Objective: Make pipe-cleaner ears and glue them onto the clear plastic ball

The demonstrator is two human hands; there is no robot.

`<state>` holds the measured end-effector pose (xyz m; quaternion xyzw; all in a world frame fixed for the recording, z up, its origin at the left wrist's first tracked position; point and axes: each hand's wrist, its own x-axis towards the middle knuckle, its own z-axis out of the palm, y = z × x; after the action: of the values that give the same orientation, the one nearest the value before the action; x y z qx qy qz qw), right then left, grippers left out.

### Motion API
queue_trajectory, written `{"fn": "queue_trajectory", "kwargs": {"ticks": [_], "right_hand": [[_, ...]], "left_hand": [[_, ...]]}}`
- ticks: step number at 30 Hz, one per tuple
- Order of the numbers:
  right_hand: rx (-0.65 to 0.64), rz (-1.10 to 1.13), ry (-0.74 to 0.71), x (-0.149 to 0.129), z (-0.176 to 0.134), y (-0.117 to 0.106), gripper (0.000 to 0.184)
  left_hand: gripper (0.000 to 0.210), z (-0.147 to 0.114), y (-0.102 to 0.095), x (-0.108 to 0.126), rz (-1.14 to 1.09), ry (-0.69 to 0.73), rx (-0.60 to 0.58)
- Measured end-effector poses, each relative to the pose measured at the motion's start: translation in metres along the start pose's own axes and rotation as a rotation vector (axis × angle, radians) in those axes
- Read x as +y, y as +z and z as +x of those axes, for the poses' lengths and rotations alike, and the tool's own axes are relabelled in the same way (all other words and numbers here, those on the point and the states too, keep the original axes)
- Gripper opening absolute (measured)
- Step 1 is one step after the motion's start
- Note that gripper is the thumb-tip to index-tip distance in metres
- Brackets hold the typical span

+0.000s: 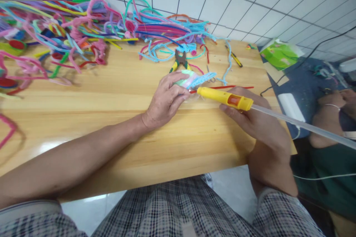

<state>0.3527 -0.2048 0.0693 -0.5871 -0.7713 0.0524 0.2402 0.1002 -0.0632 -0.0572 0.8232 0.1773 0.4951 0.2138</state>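
My left hand (170, 94) is closed on a small pipe-cleaner craft piece (191, 79) in pale green, lilac and light blue. My right hand (247, 113) grips a yellow hot glue gun (222, 97), with a long clear glue stick (303, 126) sticking out of its back end. The gun's nozzle points left and meets or nearly touches the craft piece; I cannot tell which. Just beyond my left hand lie pliers (181, 59) with green and yellow handles. A red pipe cleaner (239, 87) lies behind the glue gun.
Pipe cleaners (167, 27) in many colours are heaped along the tiled wall. A yellow and black utility knife (237, 60) and small scissors (211, 78) lie on the wooden table (111, 100). A dark cable (311, 52) runs at right, where another person's arm (325, 118) shows.
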Motion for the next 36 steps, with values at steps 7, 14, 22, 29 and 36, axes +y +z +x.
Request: {"fn": "queue_trajectory", "kwargs": {"ticks": [7,14,22,29,36], "right_hand": [[0.009,0.001,-0.016,0.0003,-0.0005,0.0000,0.006],[-0.007,0.005,-0.005,0.0009,-0.0007,-0.0002,0.007],[-0.026,0.001,-0.027,0.0001,0.0010,-0.0042,0.010],[-0.027,0.001,0.025,-0.0003,-0.0006,-0.0025,0.016],[-0.001,0.029,0.018,0.0000,-0.0001,-0.0005,0.021]], "left_hand": [[0.018,-0.0005,0.0005,-0.0003,-0.016,0.011,0.013],[0.012,-0.0004,0.0001,-0.0002,-0.033,0.016,0.019],[0.025,0.0006,-0.0003,0.0003,0.020,-0.035,-0.019],[0.024,0.0014,-0.0020,0.0002,0.004,-0.052,-0.040],[0.020,0.0008,-0.0008,-0.0009,-0.001,-0.002,0.000]]}}
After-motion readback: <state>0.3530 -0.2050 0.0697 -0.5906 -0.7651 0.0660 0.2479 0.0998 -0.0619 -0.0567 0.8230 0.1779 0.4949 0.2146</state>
